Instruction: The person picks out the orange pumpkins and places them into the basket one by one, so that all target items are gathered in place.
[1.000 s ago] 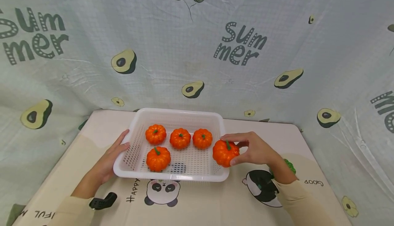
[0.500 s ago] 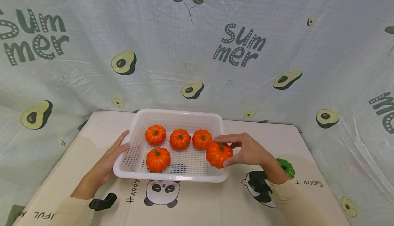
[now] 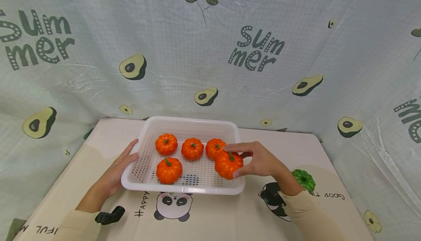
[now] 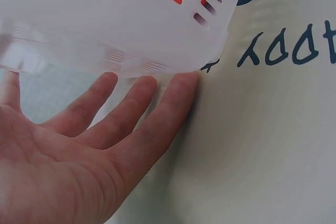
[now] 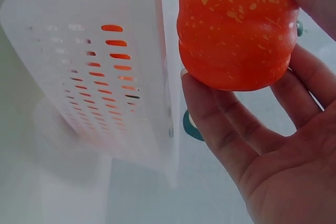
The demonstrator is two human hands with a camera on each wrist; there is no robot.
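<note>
A white slotted plastic basket (image 3: 210, 189) stands on the table with several small orange pumpkins inside, one of them a pumpkin (image 3: 169, 170) at its front left. My left hand (image 3: 116, 171) touches the basket's left side with fairly straight, spread fingers (image 4: 168, 108). Between thumb and fingers, my right hand (image 3: 260, 162) grips another orange pumpkin (image 3: 227, 165) by its sides, green stem up. In the head view this pumpkin appears over the basket's right end, partly covering a pumpkin (image 3: 215, 146) behind it. The right wrist view shows the held pumpkin (image 5: 236, 30) near the basket's rim.
A green pumpkin-like object (image 3: 304, 180) lies on the table to the right, partly behind my right forearm. The table (image 3: 210, 222) bears a printed cover with a panda and lettering. A hanging cloth (image 3: 171, 80) with avocado prints closes off the back and sides.
My right hand has moved left with the orange pumpkin, from the basket's right rim to over its inside. More of the green object shows. My left hand and the basket have stayed put.
</note>
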